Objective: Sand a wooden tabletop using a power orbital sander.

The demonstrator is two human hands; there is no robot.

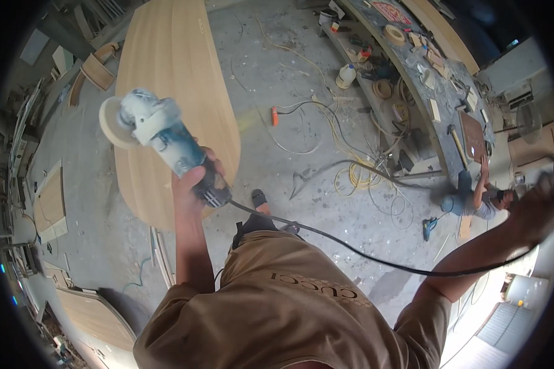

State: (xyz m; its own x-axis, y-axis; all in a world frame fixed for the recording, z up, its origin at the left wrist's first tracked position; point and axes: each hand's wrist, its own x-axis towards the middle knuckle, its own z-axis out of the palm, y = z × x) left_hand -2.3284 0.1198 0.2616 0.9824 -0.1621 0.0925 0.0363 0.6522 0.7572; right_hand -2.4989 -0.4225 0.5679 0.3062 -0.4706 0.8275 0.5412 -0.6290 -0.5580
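Grinder [180,147] (corded) in left grip [189,183]

The right grip [538,206] was blurred at three o'clock.
The grinder [180,147] partly hid the left grip [189,179] at nine; the upper edge cut off the wooden panel [178,67] at eleven.

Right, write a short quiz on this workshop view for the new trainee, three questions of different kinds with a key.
1. Multiple choice: what does the left hand hold?
A) a hammer
B) a power tool with a round, pale disc
C) a white jug

2. True or false: the coiled yellow cable lies on the floor.

3. Fill in the blank: from the power tool, the black cord runs toward the ____ side of the picture.

Key:
1. B
2. True
3. right
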